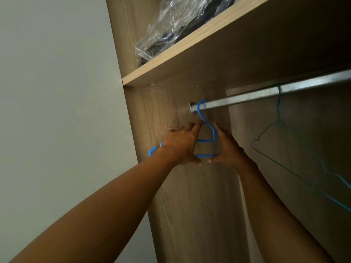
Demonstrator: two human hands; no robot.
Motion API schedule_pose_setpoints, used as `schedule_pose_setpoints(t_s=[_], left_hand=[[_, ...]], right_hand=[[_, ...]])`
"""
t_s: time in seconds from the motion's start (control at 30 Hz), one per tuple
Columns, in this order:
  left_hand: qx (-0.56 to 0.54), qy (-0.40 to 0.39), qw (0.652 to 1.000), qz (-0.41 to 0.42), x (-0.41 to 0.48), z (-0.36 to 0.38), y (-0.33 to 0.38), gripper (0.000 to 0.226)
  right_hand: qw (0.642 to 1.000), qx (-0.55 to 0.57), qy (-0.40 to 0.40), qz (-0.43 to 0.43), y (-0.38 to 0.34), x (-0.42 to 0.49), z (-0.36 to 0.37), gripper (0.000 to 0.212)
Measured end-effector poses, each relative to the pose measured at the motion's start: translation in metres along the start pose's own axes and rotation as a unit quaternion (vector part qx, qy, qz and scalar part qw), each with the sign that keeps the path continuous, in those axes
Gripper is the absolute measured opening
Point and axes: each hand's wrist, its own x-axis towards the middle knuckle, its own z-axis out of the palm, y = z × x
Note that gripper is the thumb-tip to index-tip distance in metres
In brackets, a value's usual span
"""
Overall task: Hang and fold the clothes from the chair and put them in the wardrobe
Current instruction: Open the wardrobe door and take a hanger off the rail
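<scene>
A blue plastic hanger (206, 140) hangs by its hook at the left end of the metal rail (247, 98) inside the wardrobe. My left hand (180, 147) holds its left side, fingers up along the shoulder and thumb under the bottom bar. On the right side my right hand (227, 147) holds it the same way. The hanger's left tip sticks out behind my left wrist. No garment is on it, and no clothes or chair are in view.
A thin teal wire hanger (275, 133) hangs further right on the rail. Above is a wooden shelf (190, 54) with a clear plastic bag (176, 25) of dark items. The wardrobe's wooden side panel (171, 196) is just left of the hanger, with a pale wall beyond.
</scene>
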Motion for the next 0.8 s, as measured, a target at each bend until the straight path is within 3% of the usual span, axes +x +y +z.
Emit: schedule_pose_setpoints(t_s=[0.13,0.37,0.8], left_hand=[[0.005,0.01,1.0,-0.001,0.004,0.003,-0.004,0.124],[0.048,0.047,0.998,0.01,0.005,-0.004,-0.009,0.104],[0.133,0.082,0.987,0.024,0.003,-0.042,-0.018,0.089]], right_hand=[[0.999,-0.013,0.041,-0.017,0.009,-0.003,0.005,0.12],[0.997,-0.004,0.072,-0.034,0.002,-0.003,0.0,0.113],[0.996,0.052,0.072,-0.018,-0.023,0.006,0.005,0.117]])
